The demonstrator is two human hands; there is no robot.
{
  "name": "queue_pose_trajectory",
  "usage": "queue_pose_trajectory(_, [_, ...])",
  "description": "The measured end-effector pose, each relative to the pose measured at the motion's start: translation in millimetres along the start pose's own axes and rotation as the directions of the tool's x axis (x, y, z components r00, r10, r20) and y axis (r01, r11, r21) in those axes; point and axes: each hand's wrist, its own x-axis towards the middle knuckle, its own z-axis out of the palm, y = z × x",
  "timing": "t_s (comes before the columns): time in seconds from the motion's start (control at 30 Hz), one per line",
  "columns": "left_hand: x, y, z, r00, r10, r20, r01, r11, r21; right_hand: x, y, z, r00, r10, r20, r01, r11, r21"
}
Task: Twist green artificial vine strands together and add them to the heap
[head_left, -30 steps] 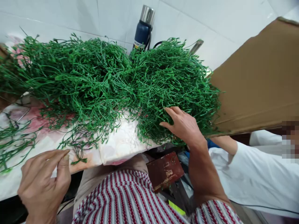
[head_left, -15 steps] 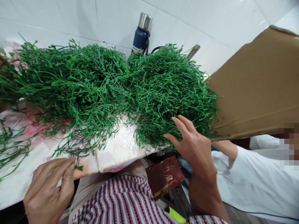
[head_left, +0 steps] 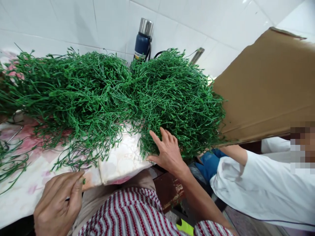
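Note:
My left hand [head_left: 59, 203] is pinched closed at the table's front edge, with the green tip of a sprig [head_left: 84, 181] showing at its thumb. The rest of that sprig is hidden by the fingers. My right hand [head_left: 168, 152] is open, fingers spread and touching the front of the right-hand pile of green sprigs [head_left: 177, 98]. These are thin, curly stems with small forked tips. A second pile of green sprigs [head_left: 81, 85] spreads to the left and runs into the first. Between my hands, a few loose sprigs [head_left: 76, 155] lie on the flowered tablecloth [head_left: 123, 160].
A dark blue vacuum flask [head_left: 142, 41] stands behind the piles by the tiled wall. On the right rises a large cardboard sheet [head_left: 265, 88]. A person in a white top [head_left: 261, 186] sits close on my right. A dark red stool [head_left: 169, 193] is below the table edge.
My right hand has moved left along the front of the right pile, and its fingers have spread. My left hand has shifted slightly right, still pinching. The view has shifted a little.

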Motion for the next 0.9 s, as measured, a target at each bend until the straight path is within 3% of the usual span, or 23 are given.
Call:
queue_pose_trajectory(0.17, [0, -1, 3.7, 0.999, 0.044, 0.013, -0.043, 0.998, -0.041, 5, 5, 4, 1.0, 0.025, 0.011, -0.025, 0.998, -0.058])
queue_pose_trajectory(0.4, [-6, 2, -1.4, 0.99, -0.015, 0.138, 0.009, 0.999, 0.042, 4, 24, 5, 0.997, -0.081, -0.019, 0.078, 0.991, -0.111])
queue_pose_trajectory(0.63, [-1, 0, 3.2, 0.984, 0.103, 0.147, -0.112, 0.993, 0.049, -4, 40, 13, 0.97, -0.179, -0.163, 0.153, 0.975, -0.16])
queue_pose_trajectory(0.73, [-4, -11, 12.4, 0.979, 0.176, 0.106, -0.177, 0.984, 0.003, -3, 43, 11, 0.942, -0.217, -0.257, 0.18, 0.971, -0.16])
queue_pose_trajectory(0.9, [-11, -42, 33.6, 0.931, 0.355, -0.087, -0.353, 0.935, 0.036, 0, 53, -14, 0.903, -0.214, -0.374, 0.178, 0.976, -0.129])
